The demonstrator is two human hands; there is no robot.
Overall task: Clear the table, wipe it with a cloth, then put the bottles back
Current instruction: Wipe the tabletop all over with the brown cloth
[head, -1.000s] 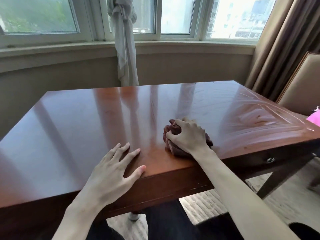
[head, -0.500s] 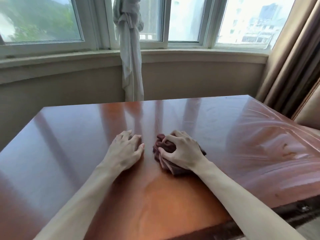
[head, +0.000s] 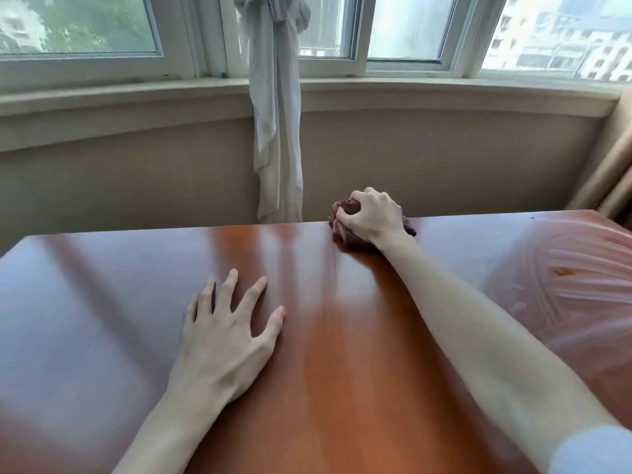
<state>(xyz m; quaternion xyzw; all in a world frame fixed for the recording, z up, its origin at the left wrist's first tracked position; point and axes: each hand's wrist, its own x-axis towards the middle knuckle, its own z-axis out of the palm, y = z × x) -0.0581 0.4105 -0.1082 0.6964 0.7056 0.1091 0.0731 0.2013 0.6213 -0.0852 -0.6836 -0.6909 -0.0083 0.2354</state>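
Note:
A glossy reddish-brown wooden table (head: 102, 302) fills the lower part of the view. My right hand (head: 372, 217) is stretched out to the table's far edge, shut on a bunched dark red-brown cloth (head: 345, 230) pressed onto the surface. My left hand (head: 229, 323) lies flat on the table nearer to me, fingers spread, holding nothing. A streaky wet smear (head: 574, 268) covers the right part of the tabletop. No bottles are in view.
A beige wall and a window sill (head: 136, 94) run behind the table. A tied pale curtain (head: 277, 131) hangs down at the middle, just past the far edge. A brown drape (head: 612, 172) hangs at the right.
My right hand has pushed the cloth from near the front edge across to the table's far edge. My left hand slid forward and spread flat. The view moved closer over the table.

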